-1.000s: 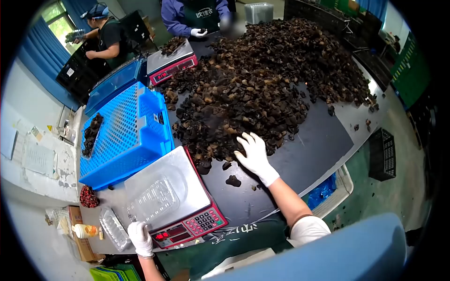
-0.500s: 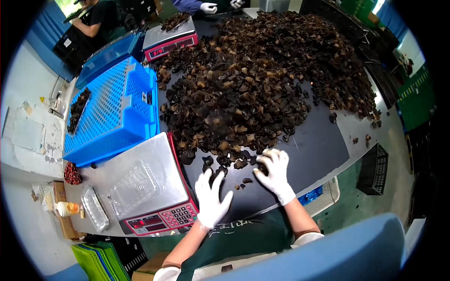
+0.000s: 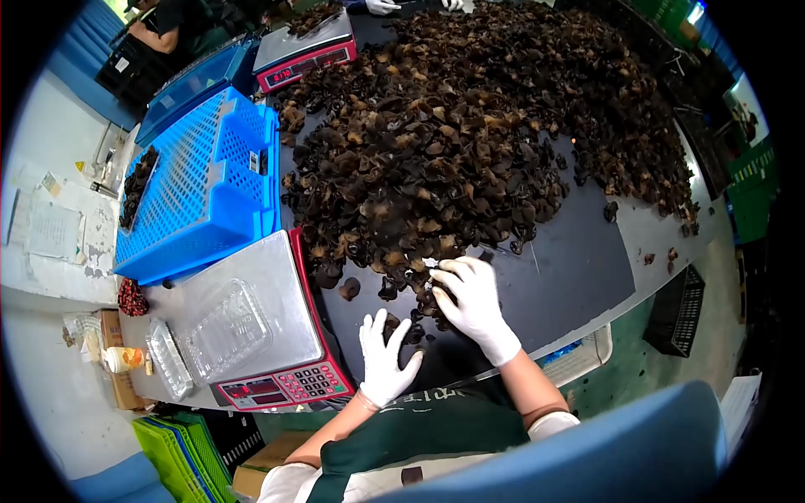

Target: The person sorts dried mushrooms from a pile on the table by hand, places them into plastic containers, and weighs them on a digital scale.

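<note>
A large heap of dark brown fungus pieces covers much of the table. My left hand, white-gloved, rests on the dark mat near the table's front edge, fingers apart, its fingertips beside a few loose pieces. To its right, my right hand, also gloved, reaches to the heap's near edge with fingers bent over small pieces; whether it grips any is hidden. Left of my hands a red scale bears a clear plastic tray. Another clear tray lies left of it.
A blue crate with a fungus-filled tray on top stands at the left. Behind it is a second scale holding fungus. A co-worker's gloved hands show at the far edge. A black crate sits on the floor at right.
My left hand has come from the scale's edge to the mat. My right hand moved down, then back toward the heap's near edge. Loose pieces have shifted between my hands, and the view has tilted downward.
</note>
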The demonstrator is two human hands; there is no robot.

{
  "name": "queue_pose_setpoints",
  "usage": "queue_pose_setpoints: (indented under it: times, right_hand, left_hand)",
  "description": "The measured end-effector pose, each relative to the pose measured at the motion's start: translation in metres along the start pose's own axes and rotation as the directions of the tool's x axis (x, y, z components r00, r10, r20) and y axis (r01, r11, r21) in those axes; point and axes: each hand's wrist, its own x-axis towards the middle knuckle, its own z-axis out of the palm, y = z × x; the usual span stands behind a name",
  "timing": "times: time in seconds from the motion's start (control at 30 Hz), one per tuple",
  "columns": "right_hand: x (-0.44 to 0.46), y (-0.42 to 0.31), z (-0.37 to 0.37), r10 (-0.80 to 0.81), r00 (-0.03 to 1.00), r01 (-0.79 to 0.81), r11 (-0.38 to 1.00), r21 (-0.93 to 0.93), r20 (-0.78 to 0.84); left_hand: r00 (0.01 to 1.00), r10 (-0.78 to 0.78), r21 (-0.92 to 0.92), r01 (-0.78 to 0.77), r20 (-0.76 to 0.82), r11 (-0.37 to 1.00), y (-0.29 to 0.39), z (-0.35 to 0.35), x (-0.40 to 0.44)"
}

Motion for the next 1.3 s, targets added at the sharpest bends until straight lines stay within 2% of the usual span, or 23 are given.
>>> queue_pose_setpoints:
  times: [0.03,0.07,0.17,0.23,0.33,0.37,0.4,0.43,0.5,0.57,0.63,0.67,0.73,0.8,0.87,1.0,1.07,1.1,1.13,1.17,1.2,1.23,1.3]
  right_hand:
    - [0.008,0.004,0.014,-0.005,1.0,0.002,0.993,0.12,0.025]
    - [0.02,0.001,0.022,-0.066,0.998,0.066,0.997,0.038,-0.001]
    - [0.029,0.005,0.065,-0.015,0.977,0.06,0.976,-0.208,0.212]
    - [0.03,0.016,0.067,-0.023,0.993,0.033,0.995,-0.09,0.112]
    - [0.031,0.009,0.013,0.25,0.962,-0.21,0.934,0.29,-0.107]
    - [0.024,0.02,0.003,0.394,0.918,-0.342,0.85,0.401,-0.053]
    - [0.017,0.034,-0.003,0.578,0.812,-0.442,0.521,0.731,0.078]
    - [0.013,0.04,-0.005,0.669,0.687,-0.439,0.073,0.896,0.282]
    - [0.024,0.017,-0.015,0.628,0.678,-0.483,-0.01,0.876,0.382]
    - [0.029,-0.001,0.0,0.506,0.772,-0.61,0.419,0.673,0.385]
    - [0.037,-0.02,0.037,0.23,0.928,-0.35,0.807,0.476,0.292]
    - [0.047,-0.04,0.044,0.195,0.939,-0.266,0.935,0.237,0.284]
    - [0.053,-0.046,0.077,-0.01,0.977,0.03,0.996,-0.089,0.213]
    - [0.069,-0.055,0.089,0.086,0.895,0.074,0.939,-0.337,0.438]
    - [0.071,-0.039,0.105,0.009,0.918,0.165,0.9,-0.403,0.395]
    - [0.071,-0.028,0.103,0.14,0.928,-0.021,0.944,-0.328,0.344]
    - [0.067,-0.027,0.086,0.139,0.953,-0.145,0.989,0.005,0.271]
    - [0.062,-0.011,0.086,0.226,0.929,-0.287,0.939,0.19,0.292]
    - [0.056,0.001,0.085,0.181,0.954,-0.27,0.866,0.422,0.24]
    - [0.052,0.009,0.074,0.175,0.958,-0.254,0.887,0.385,0.229]
    - [0.045,0.006,0.068,0.169,0.963,-0.262,0.767,0.586,0.21]
    - [0.041,0.022,0.05,0.3,0.899,-0.418,0.802,0.427,0.318]
    - [0.049,0.023,0.051,0.318,0.9,-0.427,0.782,0.455,0.299]
  left_hand:
    - [1.0,-0.022,-0.04,0.022,-0.002,0.999,-0.004,0.0,-0.004]
    - [1.0,-0.028,-0.037,0.028,-0.001,0.999,-0.006,0.0,-0.007]
    - [0.999,-0.048,-0.085,0.048,0.0,0.995,-0.01,0.001,-0.017]
    - [0.998,-0.062,-0.141,0.06,-0.009,0.988,-0.013,0.001,-0.019]
    - [0.993,-0.114,-0.18,0.11,-0.011,0.977,-0.015,0.002,-0.027]
    - [0.992,-0.126,-0.189,0.12,-0.022,0.975,-0.016,0.004,-0.028]
    - [0.994,-0.106,-0.197,0.098,-0.029,0.976,-0.017,0.005,-0.028]
    - [0.996,-0.084,-0.202,0.075,-0.036,0.976,-0.018,0.006,-0.029]
    - [0.998,-0.048,-0.171,0.04,-0.042,0.984,-0.019,0.009,-0.029]
    - [0.999,-0.026,-0.18,0.017,-0.047,0.983,-0.02,0.01,-0.029]
    - [0.998,-0.006,-0.185,-0.007,-0.07,0.983,-0.021,0.008,-0.031]
    - [0.998,0.004,-0.18,-0.015,-0.063,0.984,-0.02,0.007,-0.032]
    - [0.999,-0.034,-0.17,0.029,-0.024,0.985,-0.021,0.003,-0.035]
    - [0.996,-0.088,-0.166,0.092,0.032,0.982,-0.02,0.005,-0.04]
    - [0.992,-0.102,-0.15,0.111,0.068,0.982,-0.024,0.01,-0.046]
    - [0.995,-0.08,-0.211,0.091,0.058,0.973,-0.029,0.018,-0.054]
    - [0.999,-0.031,-0.238,0.028,-0.01,0.971,-0.034,0.031,-0.057]
    - [0.999,-0.013,-0.232,0.003,-0.04,0.973,-0.037,0.035,-0.059]
    - [1.0,-0.009,-0.262,0.001,-0.029,0.965,-0.037,0.033,-0.06]
    - [1.0,0.0,-0.292,-0.005,-0.017,0.956,-0.038,0.032,-0.06]
    - [1.0,0.01,-0.293,-0.007,0.008,0.956,-0.041,0.037,-0.06]
    - [0.997,0.009,-0.275,0.012,0.076,0.962,-0.039,0.031,-0.059]
    - [0.975,0.002,-0.211,0.046,0.22,0.976,-0.034,0.012,-0.057]
